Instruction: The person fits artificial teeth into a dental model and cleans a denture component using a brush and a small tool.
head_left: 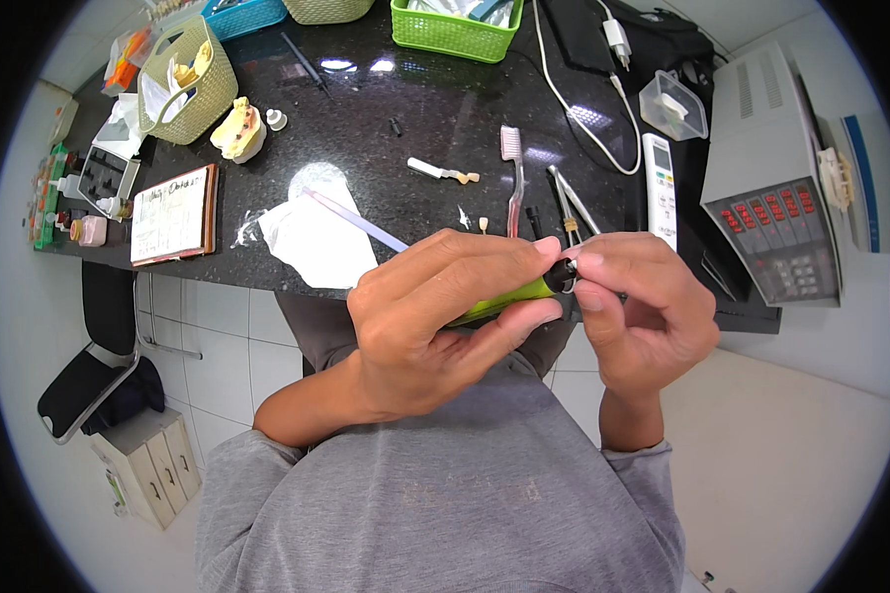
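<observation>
My left hand [420, 321] grips a green tool [489, 306] with a black nose [560, 277], its fingers wrapped over the body. My right hand [648, 316] is closed at that nose, thumb and index finger around a tiny silvery tip [572, 267]. Just beyond the hands lie metal tweezers [583, 206], a pink toothbrush [514, 183] and a small tooth-coloured piece [484, 223]. A white sheet [311, 247] with a pale lilac stick [361, 222] across it lies to the left of the tool.
Dark counter [346, 119] holds a notebook [173, 212], dental model [239, 128], baskets [450, 25], white cable [564, 104], remote [660, 183] and plastic container [672, 104]. An electronic box [756, 119] stands right; a black chair [104, 316] and drawer unit [148, 465] are lower left.
</observation>
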`<control>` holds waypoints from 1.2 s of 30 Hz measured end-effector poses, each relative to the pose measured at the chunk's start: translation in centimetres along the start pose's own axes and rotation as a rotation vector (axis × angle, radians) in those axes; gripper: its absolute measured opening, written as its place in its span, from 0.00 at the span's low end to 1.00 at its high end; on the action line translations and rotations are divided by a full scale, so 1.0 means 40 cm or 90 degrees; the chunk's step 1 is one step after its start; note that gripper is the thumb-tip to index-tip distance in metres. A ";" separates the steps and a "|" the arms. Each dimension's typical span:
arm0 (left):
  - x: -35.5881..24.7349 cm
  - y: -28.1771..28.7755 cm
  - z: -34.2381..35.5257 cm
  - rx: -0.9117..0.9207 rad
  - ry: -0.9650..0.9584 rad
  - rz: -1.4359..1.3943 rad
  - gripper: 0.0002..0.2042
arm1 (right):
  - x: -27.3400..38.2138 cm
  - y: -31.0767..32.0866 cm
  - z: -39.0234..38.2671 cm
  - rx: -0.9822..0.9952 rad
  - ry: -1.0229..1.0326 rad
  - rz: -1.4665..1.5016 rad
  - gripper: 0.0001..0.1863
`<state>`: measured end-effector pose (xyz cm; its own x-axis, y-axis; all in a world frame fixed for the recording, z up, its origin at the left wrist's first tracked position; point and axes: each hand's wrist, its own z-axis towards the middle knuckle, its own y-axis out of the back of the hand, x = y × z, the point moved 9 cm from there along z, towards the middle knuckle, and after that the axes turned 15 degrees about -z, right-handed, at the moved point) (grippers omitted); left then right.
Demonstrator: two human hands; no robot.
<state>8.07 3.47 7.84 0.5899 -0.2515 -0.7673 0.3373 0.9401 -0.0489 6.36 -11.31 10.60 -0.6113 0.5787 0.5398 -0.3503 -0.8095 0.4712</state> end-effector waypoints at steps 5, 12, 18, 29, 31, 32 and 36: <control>0.004 0.003 -0.001 -0.010 0.005 -0.002 0.19 | 0.009 -0.001 0.001 -0.047 -0.003 -0.043 0.11; -0.010 0.005 -0.006 -0.010 -0.024 0.019 0.20 | -0.028 -0.021 0.012 0.051 -0.088 0.050 0.08; -0.011 0.007 -0.009 -0.002 -0.017 0.031 0.20 | -0.030 -0.027 0.010 0.077 -0.103 0.094 0.09; 0.030 0.051 -0.061 -0.054 0.121 -0.027 0.21 | -0.026 -0.049 -0.016 0.023 -0.045 0.054 0.11; 0.041 0.067 -0.089 -0.097 0.157 -0.092 0.22 | -0.077 -0.064 -0.008 0.013 -0.226 0.064 0.10; 0.048 0.076 -0.116 -0.099 0.181 -0.088 0.22 | -0.108 -0.075 -0.002 0.045 -0.271 0.010 0.09; 0.066 0.129 -0.189 -0.122 0.239 -0.042 0.24 | -0.167 -0.238 0.071 0.224 -0.147 -0.114 0.07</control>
<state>5.81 9.38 0.72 0.2518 -0.2451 -0.9362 0.2019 0.9594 -0.1968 15.80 -7.16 4.50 -0.3754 0.7457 0.5505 -0.1493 -0.6348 0.7581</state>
